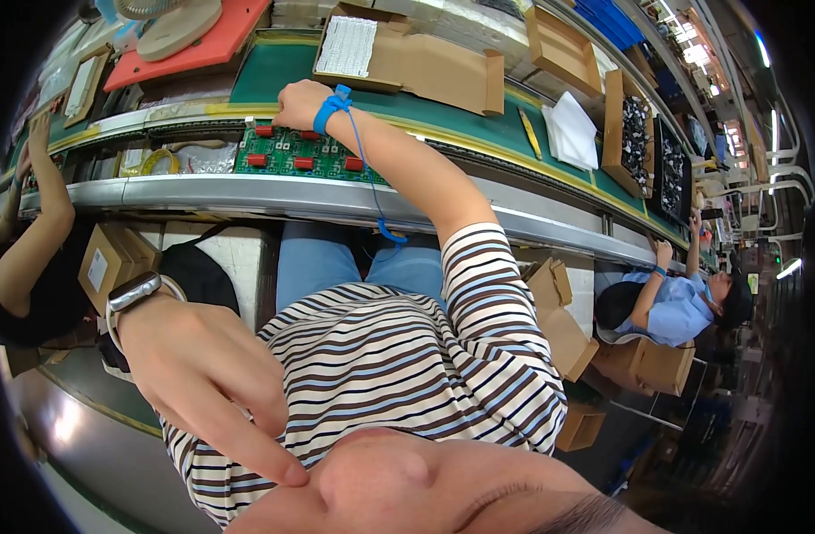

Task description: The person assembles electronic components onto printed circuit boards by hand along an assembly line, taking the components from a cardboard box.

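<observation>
My right hand, with a blue wrist strap and its cord, reaches over the far edge of a green circuit board. Its fingers are curled down by the far rail; whatever they hold, if anything, is hidden. Several red block-shaped components stand on the board, which lies between the line's two rails. My left hand, wearing a watch, is raised close in front of my striped shirt, away from the board. Its index finger is stretched out, the others are bent, and nothing shows in it.
Beyond the board, a green bench strip carries an open cardboard box, yellow tweezers and white sheets. A box of dark parts stands farther right. A yellow tape roll lies left. Co-workers sit on both sides.
</observation>
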Demonstrator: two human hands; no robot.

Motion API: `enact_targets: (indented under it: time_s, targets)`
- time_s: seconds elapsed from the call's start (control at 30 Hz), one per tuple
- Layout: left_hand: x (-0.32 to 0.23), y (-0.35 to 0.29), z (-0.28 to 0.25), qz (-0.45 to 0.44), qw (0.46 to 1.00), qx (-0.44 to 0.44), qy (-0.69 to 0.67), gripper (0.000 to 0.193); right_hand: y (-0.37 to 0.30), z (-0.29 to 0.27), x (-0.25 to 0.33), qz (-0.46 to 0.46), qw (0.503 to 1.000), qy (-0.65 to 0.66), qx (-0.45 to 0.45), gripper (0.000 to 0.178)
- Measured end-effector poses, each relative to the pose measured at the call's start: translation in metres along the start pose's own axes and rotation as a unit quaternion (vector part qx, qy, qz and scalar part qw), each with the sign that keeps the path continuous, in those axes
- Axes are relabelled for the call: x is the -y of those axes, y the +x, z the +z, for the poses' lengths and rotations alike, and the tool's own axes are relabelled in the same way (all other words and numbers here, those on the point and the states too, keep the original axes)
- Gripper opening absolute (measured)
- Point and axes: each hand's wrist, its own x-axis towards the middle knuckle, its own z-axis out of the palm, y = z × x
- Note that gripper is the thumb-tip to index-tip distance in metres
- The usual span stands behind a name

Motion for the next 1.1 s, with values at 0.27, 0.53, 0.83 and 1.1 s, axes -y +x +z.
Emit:
enact_targets:
  time_s: [0.27, 0.53, 0.83, 1.1]
  targets:
    - [0.002, 0.006, 0.0, -0.011, 0.999, 0.021, 0.023, 0.019, -0.016, -0.017, -0.026, 0.009, 0.99, 0.131, -0.042, 0.034]
    - [0.074, -0.025, -0.014, -0.288, 0.856, -0.416, -0.105, 0.031, -0.139, -0.068, -0.055, -0.023, 0.962, 0.269, -0.041, 0.027]
    - [0.177, -0.035, -0.066, -0.374, 0.746, -0.516, -0.193, 0.02, -0.212, -0.018, -0.098, 0.112, 0.908, 0.401, -0.034, 0.018]
    - [0.205, -0.035, -0.078, -0.457, 0.748, -0.476, -0.077, 0.015, -0.221, -0.011, -0.1, 0.03, 0.971, 0.213, -0.1, 0.014]
